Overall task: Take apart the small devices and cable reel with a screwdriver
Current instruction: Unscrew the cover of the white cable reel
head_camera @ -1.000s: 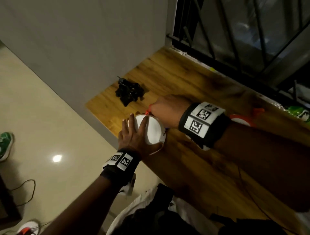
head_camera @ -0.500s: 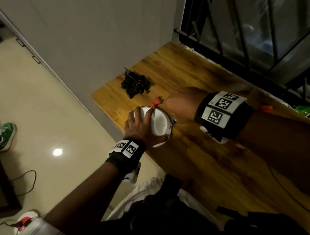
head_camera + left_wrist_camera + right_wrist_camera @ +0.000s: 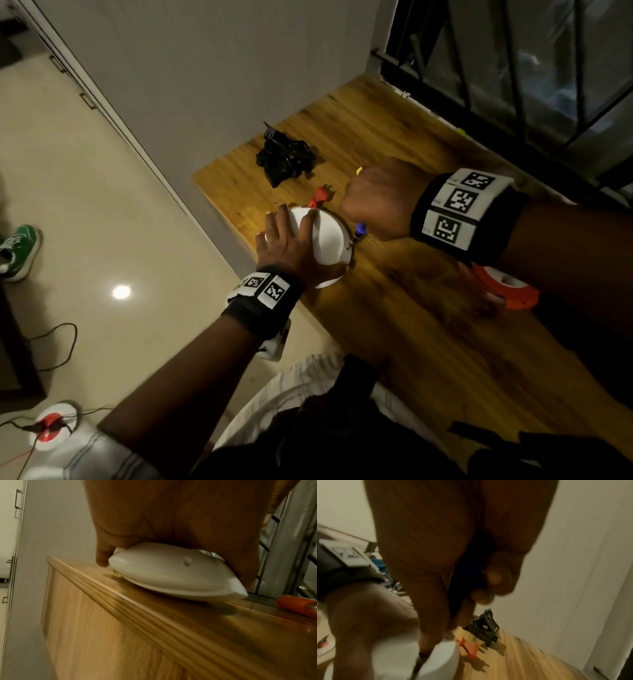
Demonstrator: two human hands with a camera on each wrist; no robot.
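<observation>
The left hand [image 3: 291,246] lies flat on the white cable reel [image 3: 329,240] at the table [image 3: 411,342] edge, fingers spread, pressing. Just beyond, the right hand [image 3: 380,198] is closed on a screwdriver [image 3: 358,233], tip at the rim. Its smooth, stiff shell probably slips; clamp its rim

I can read no words or numbers anywhere; my wristbands [image 3: 459,205] carry only black-and-white square code markers (patterns, not letters), and nothing else is legible.
</observation>
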